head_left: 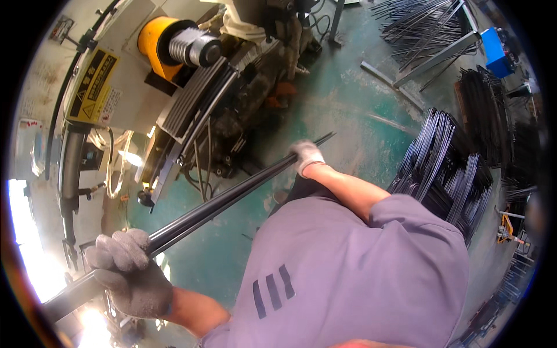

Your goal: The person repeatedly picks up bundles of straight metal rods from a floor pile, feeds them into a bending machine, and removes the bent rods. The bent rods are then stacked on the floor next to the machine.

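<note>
A bundle of long dark metal rods (223, 200) runs slantwise across my front, from the lower left toward the middle of the view. My left hand (130, 272), in a grey work glove, is closed around the bundle near its near left end. Farther along, my right hand (307, 156), in a paler glove, is wrapped around the rods close to their far end. The thin tips stick out a little past the right hand. The exact number of rods cannot be made out.
At the left stands a machine with a yellow motor housing (159, 46), a ribbed metal bed (194, 104) and a yellow warning label (93, 84). Bent dark rods (432, 156) are stacked at the right. Loose rods (423, 29) lie far right, near a blue box (496, 52).
</note>
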Available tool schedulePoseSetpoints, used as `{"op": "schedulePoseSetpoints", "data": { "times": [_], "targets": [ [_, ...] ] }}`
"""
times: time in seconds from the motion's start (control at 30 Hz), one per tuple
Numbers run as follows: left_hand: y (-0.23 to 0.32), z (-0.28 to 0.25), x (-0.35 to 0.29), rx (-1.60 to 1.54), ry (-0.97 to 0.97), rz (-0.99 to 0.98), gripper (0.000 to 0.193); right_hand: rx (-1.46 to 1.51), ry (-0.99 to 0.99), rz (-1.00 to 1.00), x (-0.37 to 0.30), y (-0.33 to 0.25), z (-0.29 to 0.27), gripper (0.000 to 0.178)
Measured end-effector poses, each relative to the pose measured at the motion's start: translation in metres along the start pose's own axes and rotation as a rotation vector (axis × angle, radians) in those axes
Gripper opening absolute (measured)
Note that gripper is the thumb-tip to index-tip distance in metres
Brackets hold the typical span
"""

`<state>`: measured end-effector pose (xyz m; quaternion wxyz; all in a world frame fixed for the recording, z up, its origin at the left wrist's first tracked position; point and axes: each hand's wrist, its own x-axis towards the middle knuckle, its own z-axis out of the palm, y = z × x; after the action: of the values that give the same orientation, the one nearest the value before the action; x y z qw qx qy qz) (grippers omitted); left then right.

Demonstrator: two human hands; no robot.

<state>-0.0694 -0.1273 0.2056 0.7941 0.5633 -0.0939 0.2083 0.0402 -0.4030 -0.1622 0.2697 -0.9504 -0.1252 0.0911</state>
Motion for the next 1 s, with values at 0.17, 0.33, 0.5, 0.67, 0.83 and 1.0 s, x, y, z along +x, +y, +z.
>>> {"op": "schedulePoseSetpoints", "data": {
  "times": [0.17,0.33,0.5,0.67,0.83,1.0],
  "targets": [
    [-0.016,-0.022,0.003,-0.186,0.148,0.084,0.022,1.861,0.005,0.557,0.017,0.018,-0.071,0.032],
    [-0.07,-0.051,0.005,-0.121,0.533,-0.04,0.025,2.612,0.07,0.477,0.061,-0.016,-0.136,0.038],
    [-0.106,-0.052,0.015,-0.181,0.712,-0.013,0.025,2.478,0.038,0.214,0.102,-0.041,-0.205,0.033],
    [-0.148,-0.023,0.032,-0.247,0.72,0.026,0.025,2.238,-0.177,0.046,0.113,-0.092,-0.26,0.033],
    [-0.177,-0.008,0.046,-0.458,0.764,-0.025,0.028,2.129,0.007,0.122,0.127,-0.124,-0.26,0.05],
    [-0.19,-0.013,0.063,-0.447,0.728,0.016,0.029,1.959,0.02,0.158,0.138,-0.153,-0.25,0.042]
  ]
}}
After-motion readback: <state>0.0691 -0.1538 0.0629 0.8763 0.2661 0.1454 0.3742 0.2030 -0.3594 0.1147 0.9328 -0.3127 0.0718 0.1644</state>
